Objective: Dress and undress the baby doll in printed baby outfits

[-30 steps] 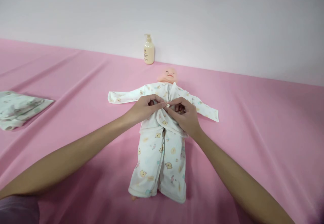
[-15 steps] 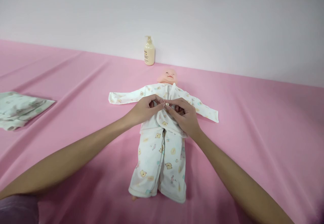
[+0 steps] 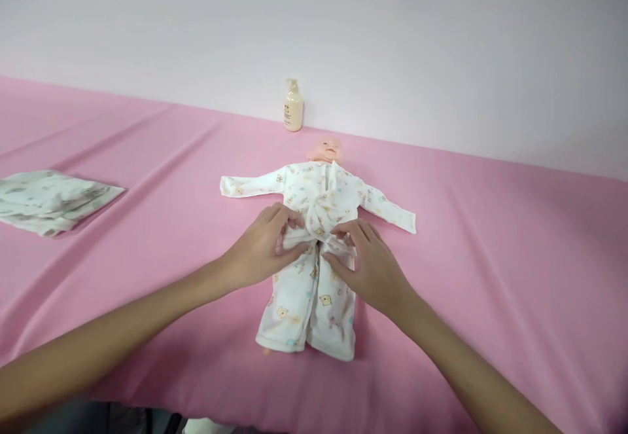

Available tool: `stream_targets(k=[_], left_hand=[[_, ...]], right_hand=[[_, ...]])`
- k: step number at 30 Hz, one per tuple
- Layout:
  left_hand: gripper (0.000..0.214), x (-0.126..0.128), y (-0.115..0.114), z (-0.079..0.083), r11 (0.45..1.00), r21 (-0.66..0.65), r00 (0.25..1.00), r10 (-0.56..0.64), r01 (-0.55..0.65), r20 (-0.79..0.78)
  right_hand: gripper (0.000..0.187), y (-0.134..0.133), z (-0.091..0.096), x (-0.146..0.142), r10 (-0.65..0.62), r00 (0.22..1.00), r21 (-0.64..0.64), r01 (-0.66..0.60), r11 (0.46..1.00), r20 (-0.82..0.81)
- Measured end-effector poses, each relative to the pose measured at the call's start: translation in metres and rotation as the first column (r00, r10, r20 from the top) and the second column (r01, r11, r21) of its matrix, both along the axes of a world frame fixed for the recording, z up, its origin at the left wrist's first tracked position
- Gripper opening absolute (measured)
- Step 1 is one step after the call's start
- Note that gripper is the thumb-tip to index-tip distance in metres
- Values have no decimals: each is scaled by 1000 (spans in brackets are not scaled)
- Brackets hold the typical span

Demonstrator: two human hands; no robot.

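Observation:
A baby doll [image 3: 326, 149] lies on its back on the pink sheet [image 3: 490, 237], dressed in a white printed top [image 3: 324, 195] and matching trousers [image 3: 309, 309]. Its sleeves are spread out to both sides. My left hand [image 3: 262, 247] is at the doll's waist, its fingers curled and pinching the lower hem of the top. From the right, my right hand [image 3: 370, 264] meets it at the same place, fingers bent and pressing on the hem.
A cream pump bottle [image 3: 293, 107] stands by the wall behind the doll's head. A folded pale printed cloth [image 3: 49, 199] lies at the far left. The sheet's front edge runs along the bottom of the view.
Both hands have moved down from the doll's chest, where they held a button, to the hem at its waist. The view has shifted back a little.

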State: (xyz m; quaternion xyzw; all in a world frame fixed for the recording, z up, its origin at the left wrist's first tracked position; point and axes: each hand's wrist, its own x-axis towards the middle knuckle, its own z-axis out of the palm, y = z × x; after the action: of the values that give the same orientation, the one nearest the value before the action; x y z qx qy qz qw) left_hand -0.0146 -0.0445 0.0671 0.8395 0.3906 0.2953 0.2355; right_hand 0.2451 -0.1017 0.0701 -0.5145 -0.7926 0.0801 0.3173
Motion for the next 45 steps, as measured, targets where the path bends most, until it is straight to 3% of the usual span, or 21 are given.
stream_targets(k=[5, 9, 12, 16, 18, 20, 23, 27, 31, 35, 39, 43, 45], left_hand=[[26, 0, 5, 2, 996, 79, 994, -24, 33, -109], [22, 2, 12, 4, 959, 268, 966, -22, 94, -259], [31, -4, 12, 1, 903, 411, 959, -4, 126, -284], [18, -24, 10, -9, 775, 623, 988, -10, 106, -157], [10, -34, 9, -15, 698, 706, 991, -45, 120, -124], [9, -41, 7, -21, 669, 728, 988, -69, 147, -136], [15, -42, 1, -28, 736, 665, 988, -34, 127, -151], [28, -41, -6, -35, 878, 479, 989, 70, 3, -133], [24, -39, -5, -41, 956, 277, 972, 151, -97, -181], [18, -33, -1, -45, 973, 125, 958, 215, -194, -192], [19, -32, 1, -48, 966, 133, 952, 244, -222, -187], [14, -43, -8, -48, 961, 220, 946, 221, -169, -237], [13, -49, -15, -44, 972, 191, 955, 181, -138, -233]], right_hand=[[16, 8, -12, -1, -36, 994, 138, 22, 990, 100], [4, 13, -12, 0, -17, 964, 303, -66, 951, 264], [9, 9, -10, 8, 1, 967, 366, -97, 926, 253], [8, -3, -9, 32, 37, 972, 418, -134, 898, 231], [10, -9, -10, 44, 47, 971, 396, -140, 907, 236], [11, -13, -13, 51, 64, 972, 352, -143, 925, 228], [8, -15, -19, 54, 67, 977, 291, -125, 948, 203], [19, -17, -33, 52, -53, 984, 183, 20, 983, 173], [22, -15, -49, 50, -174, 977, 2, 175, 984, 119], [14, -6, -55, 47, -323, 946, -162, 325, 932, 35], [19, -3, -49, 50, -356, 934, -281, 349, 894, 26], [13, -16, -42, 59, -295, 952, -234, 306, 923, 81], [17, -25, -35, 64, -224, 970, -214, 238, 947, 89]])
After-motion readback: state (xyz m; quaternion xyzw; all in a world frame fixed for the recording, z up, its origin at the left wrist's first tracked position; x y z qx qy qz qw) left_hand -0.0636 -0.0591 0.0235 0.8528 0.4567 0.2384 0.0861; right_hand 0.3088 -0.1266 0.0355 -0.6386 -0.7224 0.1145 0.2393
